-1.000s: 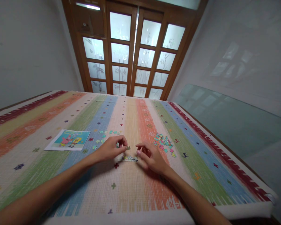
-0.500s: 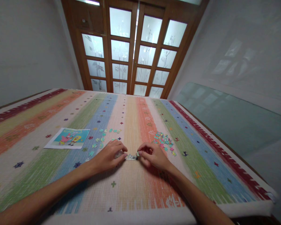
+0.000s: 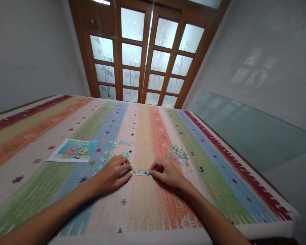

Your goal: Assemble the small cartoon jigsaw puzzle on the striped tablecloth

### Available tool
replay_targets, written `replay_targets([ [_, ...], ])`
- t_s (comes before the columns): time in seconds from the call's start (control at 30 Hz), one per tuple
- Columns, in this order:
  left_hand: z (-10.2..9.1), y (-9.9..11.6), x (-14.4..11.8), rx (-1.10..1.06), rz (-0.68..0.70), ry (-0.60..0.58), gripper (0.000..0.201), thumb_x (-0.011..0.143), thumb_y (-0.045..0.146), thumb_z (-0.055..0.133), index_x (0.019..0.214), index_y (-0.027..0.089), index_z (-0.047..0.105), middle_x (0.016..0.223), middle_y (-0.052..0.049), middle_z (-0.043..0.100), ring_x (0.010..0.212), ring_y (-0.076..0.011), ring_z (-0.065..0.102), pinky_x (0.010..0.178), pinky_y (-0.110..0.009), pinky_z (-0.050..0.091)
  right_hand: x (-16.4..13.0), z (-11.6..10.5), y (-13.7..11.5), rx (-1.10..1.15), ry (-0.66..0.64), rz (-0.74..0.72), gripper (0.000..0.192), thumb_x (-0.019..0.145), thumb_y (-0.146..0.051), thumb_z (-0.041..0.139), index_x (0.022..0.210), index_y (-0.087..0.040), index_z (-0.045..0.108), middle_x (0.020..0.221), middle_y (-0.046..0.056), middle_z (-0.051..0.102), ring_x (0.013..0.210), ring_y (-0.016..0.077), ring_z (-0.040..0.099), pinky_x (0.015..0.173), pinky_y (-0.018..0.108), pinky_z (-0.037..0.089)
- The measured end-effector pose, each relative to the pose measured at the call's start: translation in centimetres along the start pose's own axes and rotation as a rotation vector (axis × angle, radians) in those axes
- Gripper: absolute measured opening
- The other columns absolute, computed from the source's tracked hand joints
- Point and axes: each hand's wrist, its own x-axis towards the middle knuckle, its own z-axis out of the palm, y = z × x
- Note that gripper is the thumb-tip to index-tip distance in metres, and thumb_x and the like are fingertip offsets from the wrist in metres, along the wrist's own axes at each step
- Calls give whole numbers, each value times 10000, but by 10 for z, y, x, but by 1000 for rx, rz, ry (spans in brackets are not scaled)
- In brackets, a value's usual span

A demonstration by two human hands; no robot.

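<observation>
A narrow strip of joined jigsaw puzzle pieces point(image 3: 140, 172) lies flat on the tablecloth between my hands. At its left end, my left hand point(image 3: 116, 173) has its thumb and curled fingers closed on the strip's edge. My right hand point(image 3: 166, 172) pinches a jigsaw piece at the right end; the fingertips mostly hide that piece. Loose teal pieces point(image 3: 112, 147) are spread beyond my left hand, some partly behind it. Past my right hand sits a mixed pile of puzzle pieces point(image 3: 177, 153), teal, pink and yellow.
A printed cartoon picture point(image 3: 73, 150) lies on the left of the table. The striped tablecloth point(image 3: 145, 204) covers the whole table. Wooden doors with frosted panes point(image 3: 132, 54) stand at the far end. A glass panel point(image 3: 250, 129) leans along the right wall.
My left hand has slid left, uncovering more of the joined strip. My right hand has lowered its piece to the strip's right end.
</observation>
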Motion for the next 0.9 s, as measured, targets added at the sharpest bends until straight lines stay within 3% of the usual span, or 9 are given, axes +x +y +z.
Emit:
replay_targets([
  [0.4, 10, -1, -4, -30, 0, 41, 160, 1027, 270, 528, 1000, 207, 673, 977, -59, 643, 920, -232, 560, 843, -383, 416, 1, 3, 1, -25, -10, 55, 77, 804, -100, 712, 776, -171, 701, 748, 9, 636, 700, 139, 551, 654, 260, 409],
  [0.6, 7, 2, -4, -22, -15, 30, 165, 1002, 272, 553, 1123, 209, 646, 1022, -65, 655, 945, -248, 561, 871, -407, 426, 3, 1, 3, 59, -3, 92, 65, 857, -135, 674, 817, -173, 710, 738, 7, 645, 676, 139, 556, 650, 271, 412],
  [0.9, 8, 6, -4, -17, 51, 48, 206, 1023, 212, 508, 1094, 227, 700, 954, -58, 636, 875, -227, 534, 798, -368, 403, 1, 6, -1, -80, -1, -52, 73, 831, -131, 704, 794, -181, 665, 761, 3, 602, 728, 153, 547, 689, 283, 403],
])
